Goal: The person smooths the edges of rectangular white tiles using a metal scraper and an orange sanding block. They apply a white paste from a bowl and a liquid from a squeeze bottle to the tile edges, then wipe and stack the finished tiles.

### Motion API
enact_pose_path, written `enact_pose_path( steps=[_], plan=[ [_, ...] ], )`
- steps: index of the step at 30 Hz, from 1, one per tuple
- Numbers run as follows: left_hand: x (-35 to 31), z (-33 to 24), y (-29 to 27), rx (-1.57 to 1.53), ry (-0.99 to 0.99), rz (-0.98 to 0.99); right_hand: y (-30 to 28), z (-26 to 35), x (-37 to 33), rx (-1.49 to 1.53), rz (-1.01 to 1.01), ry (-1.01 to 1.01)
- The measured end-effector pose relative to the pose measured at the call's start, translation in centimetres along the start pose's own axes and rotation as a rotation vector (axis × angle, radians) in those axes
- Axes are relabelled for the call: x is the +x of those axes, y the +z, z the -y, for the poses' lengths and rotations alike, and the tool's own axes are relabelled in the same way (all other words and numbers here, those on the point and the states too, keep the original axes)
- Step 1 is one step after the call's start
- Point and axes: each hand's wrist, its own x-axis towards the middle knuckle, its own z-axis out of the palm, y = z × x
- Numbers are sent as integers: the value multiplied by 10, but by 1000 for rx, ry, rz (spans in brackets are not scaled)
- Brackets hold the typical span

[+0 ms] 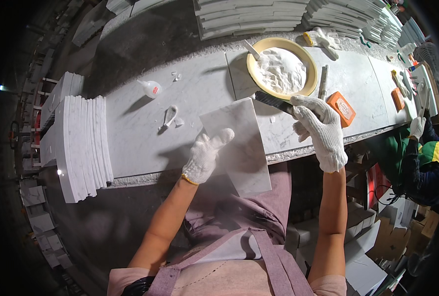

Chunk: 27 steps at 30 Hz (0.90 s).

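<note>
The head view looks down on a long marble desk (pixel 145 128), pale grey with soft veining and a rough-cut front edge. The left hand (pixel 205 155), in a white knit glove, lies with fingers spread against the face of a rectangular marble tile (pixel 239 148), propping it tilted over the desk's near edge, its lower corner hanging above the person's lap. The right hand (pixel 320 130), gloved alike, is closed around the handle of a dark flat brush (pixel 273 102) whose bristled end reaches toward the rim of a wide yellow bowl (pixel 308 61) heaped with white, lumpy paste. By my reading the step in hand is loading the brush with paste to coat the tile; the next move would call for a steady dip and an even drag across the smooth slab while the left hand keeps it from sliding. A small squeeze bottle (pixel 152 89) and white chips lie just beyond the tile, an orange block (pixel 342 108) sits right of the bowl, and a thick stack of tiles (pixel 83 145) stands on edge at the left. Another person's gloved hand (pixel 417 127) works at the far right.
</note>
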Motion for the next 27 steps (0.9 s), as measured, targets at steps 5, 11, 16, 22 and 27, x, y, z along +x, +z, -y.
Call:
enact_pose_path(
  steps=[5, 11, 16, 22, 27],
  plan=[
    [6, 10, 15, -819, -341, -26, 6, 5, -3, -113, 7, -27],
    [8, -13, 2, -858, -387, -15, 8, 6, -6, -151, -5, -70],
    [12, -42, -12, -843, -534, -7, 8, 7, -6, -216, 9, -115],
    [13, -43, -13, -893, -444, 48, 8, 7, -5, -249, 25, -169],
    [7, -35, -11, -664, -389, 76, 7, 7, -5, -319, 36, -221]
  ],
)
